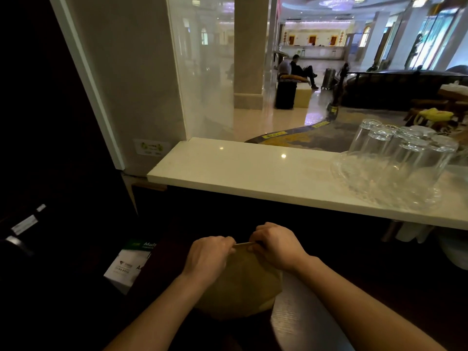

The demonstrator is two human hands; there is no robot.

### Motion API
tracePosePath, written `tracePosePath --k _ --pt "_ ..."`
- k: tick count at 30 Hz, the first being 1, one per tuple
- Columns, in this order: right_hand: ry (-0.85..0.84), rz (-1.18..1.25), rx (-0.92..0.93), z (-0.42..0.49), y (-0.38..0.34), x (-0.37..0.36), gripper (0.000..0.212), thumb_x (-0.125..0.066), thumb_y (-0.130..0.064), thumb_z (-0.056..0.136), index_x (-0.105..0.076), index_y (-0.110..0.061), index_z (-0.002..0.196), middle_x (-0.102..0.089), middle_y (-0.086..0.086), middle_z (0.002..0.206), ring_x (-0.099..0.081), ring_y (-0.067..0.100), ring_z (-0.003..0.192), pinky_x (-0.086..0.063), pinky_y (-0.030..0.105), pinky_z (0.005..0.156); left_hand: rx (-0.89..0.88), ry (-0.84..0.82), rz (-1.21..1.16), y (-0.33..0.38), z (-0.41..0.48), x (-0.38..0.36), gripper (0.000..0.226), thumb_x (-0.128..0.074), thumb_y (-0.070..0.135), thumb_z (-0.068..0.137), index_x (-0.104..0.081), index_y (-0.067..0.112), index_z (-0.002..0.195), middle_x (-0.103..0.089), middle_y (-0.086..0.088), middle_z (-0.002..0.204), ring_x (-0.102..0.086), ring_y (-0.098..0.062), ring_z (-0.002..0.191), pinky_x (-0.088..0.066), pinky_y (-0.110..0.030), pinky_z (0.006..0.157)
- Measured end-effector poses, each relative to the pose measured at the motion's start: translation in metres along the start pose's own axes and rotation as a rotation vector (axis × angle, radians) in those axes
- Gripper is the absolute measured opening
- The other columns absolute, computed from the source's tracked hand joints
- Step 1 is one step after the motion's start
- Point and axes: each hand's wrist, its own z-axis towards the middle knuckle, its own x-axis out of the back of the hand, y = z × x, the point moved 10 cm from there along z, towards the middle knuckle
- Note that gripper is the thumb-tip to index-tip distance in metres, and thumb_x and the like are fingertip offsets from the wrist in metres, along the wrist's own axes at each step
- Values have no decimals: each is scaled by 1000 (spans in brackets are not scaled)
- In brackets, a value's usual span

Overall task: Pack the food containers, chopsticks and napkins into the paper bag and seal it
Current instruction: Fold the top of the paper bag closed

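Below the pale counter, in deep shadow, one brown paper bag stands on a dark wooden surface, and two bare hands meet at its top. Each is curled into a loose fist: the left hand pinches the folded top edge of the bag from the left, the right hand pinches the same edge from the right, and a short strip of the fold shows between them. What the bag holds cannot be seen; no containers, chopsticks or napkins are visible.

To the left of the bag one white carton with green print sits in the dark, partly hidden.

One long white stone counter runs across the middle of the view. On its right end stand clear drinking glasses, upside down in a tight cluster; about six can be told, though they overlap too much for a sure count. Just in front of them lies one clear glass bowl.

Beyond the counter a glass pane fronts a large lobby with a glossy floor, one square column and a patterned carpet. Two people sit far off beside one dark suitcase.
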Motion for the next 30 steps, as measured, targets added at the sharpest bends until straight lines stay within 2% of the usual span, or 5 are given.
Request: tracePosePath --k 7,13,19,25,30 --pt "-39 -23 -18 5 -4 -4 21 -55 -40 93 -67 -25 103 -66 -7 104 -56 14 101 -51 30 81 68 31 -138 -40 -28 14 15 -57 29 96 -69 22 102 -71 1 90 -65 -21 82 -47 -32 66" --pt "6 -6 56 16 -34 -10 20 -53 -38 94 -68 -26 100 -65 -8 101 -57 13 97 -52 32 77 108 16 -152 -42 -25 13 16 -54 31 97 -65 25 106 -68 3 96 -62 -18 88 -50 -35 70" --pt "33 19 17 13 -28 -12 16 -54 -36 92 -67 -26 92 -63 -10 94 -58 11 93 -52 27 73 198 66 -316 -63 -40 19 10 -62 21 93 -71 21 96 -69 0 87 -63 -20 82 -51 -38 68" --pt "3 22 121 33 -73 -20 25 -55 -42 91 -65 -28 108 -65 -6 105 -58 16 99 -54 36 78 222 133 -306 -62 -38 26 8 -67 25 90 -72 21 96 -70 -1 87 -63 -20 80 -50 -37 66" --pt "-16 45 163 40 -90 -25 24 -54 -40 93 -66 -21 101 -66 -1 102 -60 20 98 -54 37 77 446 111 -661 -82 -47 14 16 -76 6 82 -73 22 83 -72 4 80 -66 -8 79 -55 -32 73"
